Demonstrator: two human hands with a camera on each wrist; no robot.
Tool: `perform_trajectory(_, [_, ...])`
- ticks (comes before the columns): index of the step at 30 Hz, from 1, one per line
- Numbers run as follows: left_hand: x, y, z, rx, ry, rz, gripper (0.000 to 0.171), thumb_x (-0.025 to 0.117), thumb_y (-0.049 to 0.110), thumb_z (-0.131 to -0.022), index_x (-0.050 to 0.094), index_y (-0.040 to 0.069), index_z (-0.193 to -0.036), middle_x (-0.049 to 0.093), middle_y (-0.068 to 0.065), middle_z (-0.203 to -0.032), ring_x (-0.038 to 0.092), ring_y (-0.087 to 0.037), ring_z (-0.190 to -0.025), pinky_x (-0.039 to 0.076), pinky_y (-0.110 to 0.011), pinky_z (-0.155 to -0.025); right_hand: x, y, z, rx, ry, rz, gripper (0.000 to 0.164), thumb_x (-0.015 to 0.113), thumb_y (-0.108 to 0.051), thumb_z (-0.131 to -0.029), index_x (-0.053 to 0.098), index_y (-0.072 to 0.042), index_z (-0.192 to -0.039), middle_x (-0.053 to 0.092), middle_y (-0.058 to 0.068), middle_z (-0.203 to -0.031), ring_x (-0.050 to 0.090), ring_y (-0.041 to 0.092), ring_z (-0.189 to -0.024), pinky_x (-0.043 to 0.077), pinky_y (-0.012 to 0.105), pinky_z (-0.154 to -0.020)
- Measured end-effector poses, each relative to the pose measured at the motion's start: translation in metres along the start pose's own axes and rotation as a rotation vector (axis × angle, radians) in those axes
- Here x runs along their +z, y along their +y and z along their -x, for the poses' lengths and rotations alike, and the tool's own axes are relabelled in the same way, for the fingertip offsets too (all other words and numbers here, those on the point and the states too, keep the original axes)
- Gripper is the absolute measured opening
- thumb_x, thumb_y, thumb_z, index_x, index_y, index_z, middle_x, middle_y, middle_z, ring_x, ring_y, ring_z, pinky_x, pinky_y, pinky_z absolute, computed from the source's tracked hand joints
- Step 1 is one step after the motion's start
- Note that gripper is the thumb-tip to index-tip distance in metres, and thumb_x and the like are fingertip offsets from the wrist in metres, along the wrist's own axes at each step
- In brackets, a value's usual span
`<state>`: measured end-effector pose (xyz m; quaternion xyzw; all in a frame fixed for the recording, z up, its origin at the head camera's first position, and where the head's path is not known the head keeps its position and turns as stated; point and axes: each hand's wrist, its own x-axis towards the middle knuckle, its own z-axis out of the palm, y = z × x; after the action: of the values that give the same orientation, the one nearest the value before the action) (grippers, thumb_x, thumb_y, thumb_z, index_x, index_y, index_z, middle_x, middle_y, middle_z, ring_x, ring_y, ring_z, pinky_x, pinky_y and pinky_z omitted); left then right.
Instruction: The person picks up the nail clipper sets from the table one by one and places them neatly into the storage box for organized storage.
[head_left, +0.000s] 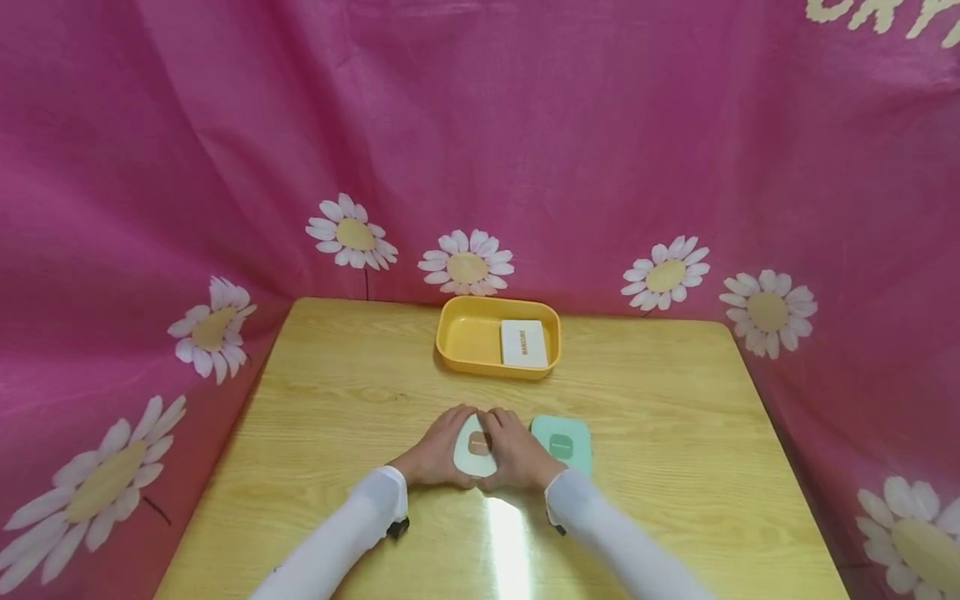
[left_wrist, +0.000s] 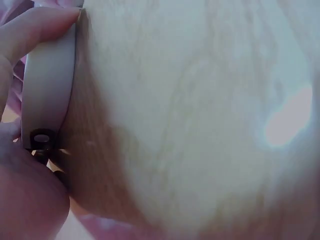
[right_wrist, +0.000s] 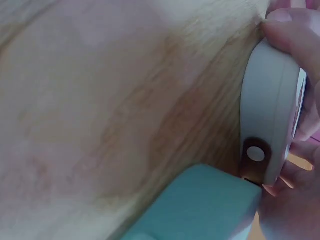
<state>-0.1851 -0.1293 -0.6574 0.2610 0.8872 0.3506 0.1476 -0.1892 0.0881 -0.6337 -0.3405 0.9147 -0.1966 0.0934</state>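
Wooden tabletop. Left hand and right hand both gripped pale case, near-centre, brown label facing up; long axis unclear, sides covered. Mint case lay right, also outside yellow tray. Farther off, white box already sat inside the tray.

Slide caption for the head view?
Left grip and right grip hold a white case beside a mint case, yellow tray beyond.

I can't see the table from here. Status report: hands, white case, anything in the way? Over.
Left hand, right hand: gripping white case from either side. Brown label showing. Mint-green case close beside right hand, possibly in the way.
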Motion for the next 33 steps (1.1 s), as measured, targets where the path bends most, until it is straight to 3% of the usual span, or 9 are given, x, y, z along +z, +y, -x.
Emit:
perform_trajectory(11, [0.009,0.003,0.006,0.004,0.021,0.018,0.118,0.097,0.031,-0.065,0.03,0.005,-0.159,0.034,-0.018,-0.162,0.019,-0.043,-0.157,0.007,-0.06,-0.128,0.006,-0.003,0.011,0.028,0.002,-0.017,0.115,0.094,-0.049,-0.067,0.037,-0.005,-0.157,0.049,0.012,-0.143,0.047,0.029,-0.13,0.048,0.044,-0.111])
perform_trajectory(33, [0.009,0.01,0.007,0.007,0.039,0.057,0.118,0.097,0.026,-0.063,0.031,0.005,-0.158,0.036,-0.018,-0.161,0.018,-0.043,-0.157,0.005,-0.061,-0.128,0.0,-0.006,0.014,0.062,-0.025,-0.047,0.113,0.093,-0.049,-0.07,0.037,-0.007,-0.159,0.047,0.013,-0.149,0.044,0.03,-0.138,0.046,0.045,-0.115])
